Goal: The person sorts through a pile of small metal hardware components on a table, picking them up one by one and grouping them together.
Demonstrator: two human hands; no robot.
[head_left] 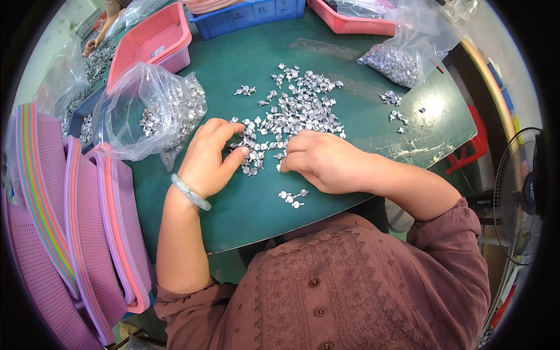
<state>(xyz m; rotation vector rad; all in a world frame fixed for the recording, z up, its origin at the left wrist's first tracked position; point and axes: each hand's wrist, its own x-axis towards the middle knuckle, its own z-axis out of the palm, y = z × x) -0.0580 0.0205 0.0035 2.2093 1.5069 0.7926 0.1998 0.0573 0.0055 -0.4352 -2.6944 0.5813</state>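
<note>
Hands down in the parts [291,114] pile mid-table [245,210]: left hand [211,158] fingers pinched on one, right hand [324,160] curled, grip hidden. Careless sweep could flick loose parts off the near edge.

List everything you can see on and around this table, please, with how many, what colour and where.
small metal parts: a great many, silver, scattered mid-table
green table: one, dark green, centre
clear bags of parts: two, left and upper right
pink trays: two, top left and top
blue crate: one, top
purple baskets: a stack, far left
fan: one, dark, right edge
another person's hand: top left
bracelet: one, pale, left wrist
left hand: fingertips among the parts
right hand: curled over the parts
</note>
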